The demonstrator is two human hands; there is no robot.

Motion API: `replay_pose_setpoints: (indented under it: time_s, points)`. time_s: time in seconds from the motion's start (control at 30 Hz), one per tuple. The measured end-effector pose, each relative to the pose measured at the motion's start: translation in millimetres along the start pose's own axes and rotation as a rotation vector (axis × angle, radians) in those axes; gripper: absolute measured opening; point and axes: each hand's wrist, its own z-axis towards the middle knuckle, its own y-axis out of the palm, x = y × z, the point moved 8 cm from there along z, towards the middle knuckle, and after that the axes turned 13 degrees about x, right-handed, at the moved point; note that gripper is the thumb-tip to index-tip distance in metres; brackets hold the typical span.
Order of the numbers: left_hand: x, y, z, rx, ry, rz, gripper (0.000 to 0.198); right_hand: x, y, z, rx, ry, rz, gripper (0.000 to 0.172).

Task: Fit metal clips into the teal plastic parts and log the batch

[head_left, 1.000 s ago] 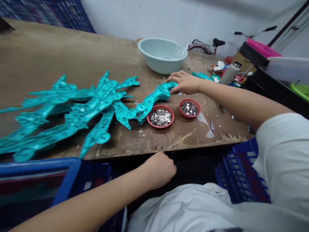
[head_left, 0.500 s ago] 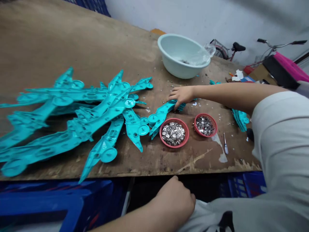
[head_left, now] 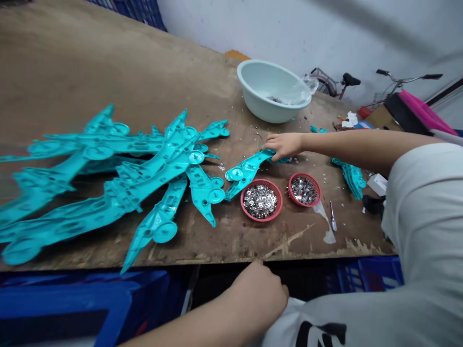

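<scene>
The **right hand** [head_left: 284, 146] lies on the table with its fingers curled down over the end of a **turquoise moulded plastic piece** [head_left: 248, 172], gripping it. This piece lies on the **plywood table** [head_left: 72, 72], just beside a **heap of similar turquoise pieces** [head_left: 108, 188] and directly above a **larger red dish of silver metal discs** [head_left: 261, 202]. A **smaller red dish of silver discs** [head_left: 304, 189] sits to its right, near a **small screwdriver** [head_left: 333, 216]. The **left hand** [head_left: 256, 289] is closed in a loose fist just below the table's front edge, holding nothing visible, beside the **white shirt** [head_left: 423, 231]. Behind the right hand stands a **pale green-white basin** [head_left: 269, 91]. Further right, a **separate turquoise piece** [head_left: 350, 178] lies on the table. A **blue plastic crate** [head_left: 72, 308] stands below the table edge.
</scene>
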Motion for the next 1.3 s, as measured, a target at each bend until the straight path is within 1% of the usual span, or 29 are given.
replay_pose_setpoints:
  time_s: [0.07, 0.13, 0.2, 0.27, 0.33, 0.4, 0.47, 0.57, 0.7, 0.8, 0.9, 1.0, 1.1, 1.2, 1.3]
  points:
    - [1, -1.5, -1, 0.007, 0.004, 0.012, 0.012, 4, 1, -18, 0.006, 0.093, 0.038, 0.039]
    - [2, -1.2, -2, 0.015, 0.013, 0.023, 0.012, 8, 2, -32, 0.008, 0.18, 0.073, 0.046]
    - [3, 0.8, -3, 0.011, 0.017, 0.029, 0.013, 13, 1, -39, 0.03, 0.244, 0.09, 0.048]
    - [3, 3.4, -3, -0.005, 0.011, 0.035, 0.013, 18, -5, -38, 0.066, 0.268, 0.086, 0.046]
    - [1, 5.6, -2, -0.024, 0.002, 0.035, 0.015, 19, -10, -30, 0.083, 0.241, 0.07, 0.044]
    - [-1, 7.7, -2, -0.047, -0.009, 0.033, 0.017, 17, -11, -15, 0.067, 0.175, 0.047, 0.044]
    - [-4, 10.0, -1, -0.066, -0.02, 0.026, 0.018, 14, -6, 1, 0.015, 0.101, 0.023, 0.046]
    - [-8, 13.0, -1, -0.068, -0.035, 0.008, 0.018, 15, 9, 18, -0.085, 0.033, 0.009, 0.049]
    - [-11, 12.0, 2, -0.024, -0.054, -0.029, 0.017, 24, 26, 19, -0.148, -0.001, 0.032, 0.056]
    - [-11, 10.2, 3, -0.041, -0.064, -0.053, 0.018, 28, 33, 14, -0.157, 0.028, 0.047, 0.05]
    - [-10, 5.9, 3, -0.069, -0.054, -0.059, 0.018, 24, 33, 13, -0.141, 0.06, 0.053, 0.046]
    - [-13, 0.0, 2, -0.058, -0.06, -0.049, 0.021, 17, 28, 14, -0.145, 0.072, 0.053, 0.044]
    - [-18, -2.0, 0, -0.028, -0.069, -0.024, 0.023, 15, 16, 7, -0.153, 0.08, 0.026, 0.042]
    - [-20, -1.0, 0, 0.03, -0.051, 0.011, 0.018, 21, -7, -15, -0.105, 0.149, 0.019, 0.039]
    - [-21, -4.1, 0, 0.129, -0.034, 0.031, 0.013, 27, -39, -52, 0.001, 0.299, 0.044, 0.039]
